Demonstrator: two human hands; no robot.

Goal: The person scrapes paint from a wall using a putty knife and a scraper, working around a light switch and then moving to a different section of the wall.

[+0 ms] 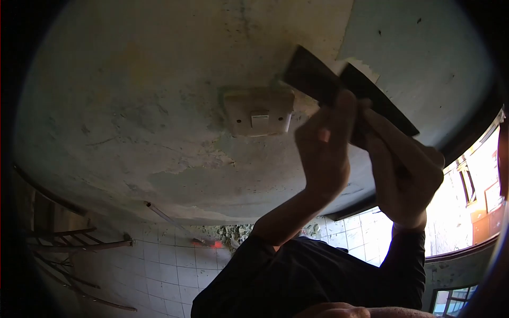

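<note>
At upper right, my left hand and right hand pinch dark scrapers, probably light, stiff, best held below the blade edges

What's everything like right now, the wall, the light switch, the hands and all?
Wall: patchy, stained, peeling
Light switch: fixed to the wall; can't tell if on
Dark blades: held up, close together
Left hand: raised, fingers closed
Right hand: raised, fingers closed
Rubble: scattered on the tiled floor
</note>
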